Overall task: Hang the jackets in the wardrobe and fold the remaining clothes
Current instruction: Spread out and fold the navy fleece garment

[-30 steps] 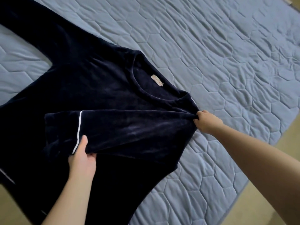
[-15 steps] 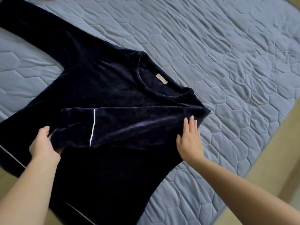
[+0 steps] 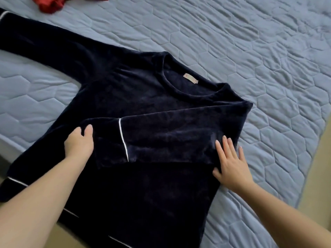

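Observation:
A dark navy velvet top [image 3: 136,97] with thin white piping lies flat on the bed, neckline toward the far side. Its right sleeve [image 3: 166,138] is folded across the chest, with the cuff pointing left. My left hand [image 3: 78,143] holds the end of that cuff, thumb on top and the fingers curled at its edge. With fingers straight and spread, my right hand [image 3: 231,163] presses flat on the folded sleeve near the top's right side. The other sleeve [image 3: 35,43] stretches out to the far left.
The bed has a blue-grey quilted cover [image 3: 250,59]. A crumpled red garment [image 3: 52,4] lies at the far left edge of the view. The mattress edge and beige floor [image 3: 318,169] run along the right; the top's hem hangs over the near edge.
My right hand let go of the shoulder fold and now lies flat lower on the sleeve. My left hand slid to the cuff's end. The view shifted, bringing the red garment into sight.

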A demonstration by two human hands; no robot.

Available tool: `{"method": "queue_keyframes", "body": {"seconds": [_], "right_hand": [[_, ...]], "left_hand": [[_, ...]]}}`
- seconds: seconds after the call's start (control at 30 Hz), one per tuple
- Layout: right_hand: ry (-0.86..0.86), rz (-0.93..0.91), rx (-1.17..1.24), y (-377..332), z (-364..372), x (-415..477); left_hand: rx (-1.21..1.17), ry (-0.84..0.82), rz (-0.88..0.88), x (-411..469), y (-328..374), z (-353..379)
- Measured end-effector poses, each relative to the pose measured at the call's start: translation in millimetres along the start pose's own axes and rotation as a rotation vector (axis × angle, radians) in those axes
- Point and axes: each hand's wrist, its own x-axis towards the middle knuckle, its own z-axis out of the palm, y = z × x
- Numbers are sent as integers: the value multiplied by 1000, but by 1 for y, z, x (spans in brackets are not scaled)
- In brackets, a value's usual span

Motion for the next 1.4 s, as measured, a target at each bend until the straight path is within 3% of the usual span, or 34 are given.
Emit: {"method": "queue_keyframes", "body": {"seconds": [0.13,0.23,0.37,0.43,0.5,0.6,0.67,0.8,0.9,0.97,1.07,1.13,1.2,1.23,1.3,1.4], "right_hand": [[185,239,83,-2,-3,8],[112,459,189,7,3,1],[95,529,351,4,4,-25],[249,414,355,-1,4,-44],[399,120,337,-8,7,-66],[303,-232,222,-27,18,-72],[264,-232,149,-37,21,-48],[299,112,155,-30,18,-11],[249,161,120,-21,24,-16],[194,139,68,-26,22,-18],[105,-73,102,-29,15,-39],[138,-212,208,-16,-2,-51],[270,-219,304,-2,-25,-42],[344,-178,326,5,-35,-29],[428,-77,299,14,-51,10],[376,-10,290,11,-57,70]], "left_hand": [[61,10,77,-5,-10,14],[65,44,122,-4,-20,16],[-22,21,119,-16,-20,11],[-94,88,152,-31,-28,5],[-135,126,197,-44,-40,0],[-137,-84,128,-51,-49,5],[-85,-147,109,-50,-47,10],[48,-40,194,-36,-48,9],[65,-21,147,-31,-52,12],[34,-37,109,-35,-49,16],[-87,2,34,-43,-42,17],[-152,71,-18,-46,-35,18],[-172,145,-75,-44,-26,21],[-122,193,-50,-44,-21,23],[110,300,188,-45,-11,31],[410,313,579,-48,0,60]]}}
